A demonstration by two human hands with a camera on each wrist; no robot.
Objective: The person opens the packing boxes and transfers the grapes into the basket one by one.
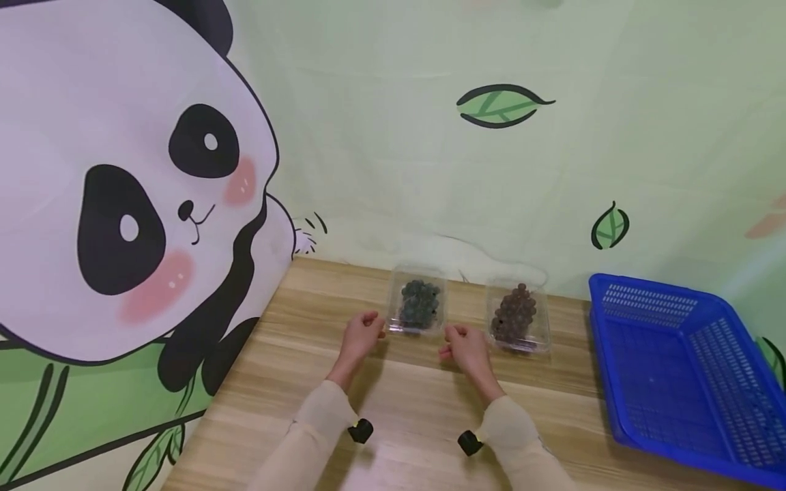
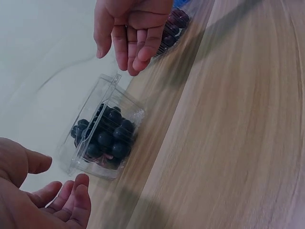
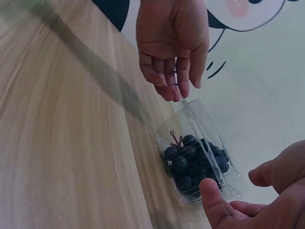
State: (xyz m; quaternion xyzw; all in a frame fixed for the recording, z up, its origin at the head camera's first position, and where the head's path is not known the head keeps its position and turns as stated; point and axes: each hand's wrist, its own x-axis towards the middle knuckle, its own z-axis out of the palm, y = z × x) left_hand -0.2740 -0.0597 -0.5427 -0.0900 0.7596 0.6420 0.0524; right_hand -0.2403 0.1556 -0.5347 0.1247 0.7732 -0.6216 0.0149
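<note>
A clear plastic box of dark grapes (image 1: 419,303) stands on the table, with my hands at its two near sides. My left hand (image 1: 362,335) is just off the box's left corner, thumb and fingers apart and loosely bent in the left wrist view. My right hand (image 1: 468,349) is off its right corner, fingers also loosely bent with a gap to the thumb in the right wrist view. Neither hand holds anything. To the right of my right hand sits a second clear box of reddish grapes (image 1: 516,315), partly hidden behind that hand in the left wrist view.
A blue plastic basket (image 1: 660,368) with slotted sides stands at the right of the wooden table (image 1: 405,409). Behind the table hangs a pale green cloth (image 1: 393,157) printed with leaves and a large panda (image 1: 153,136).
</note>
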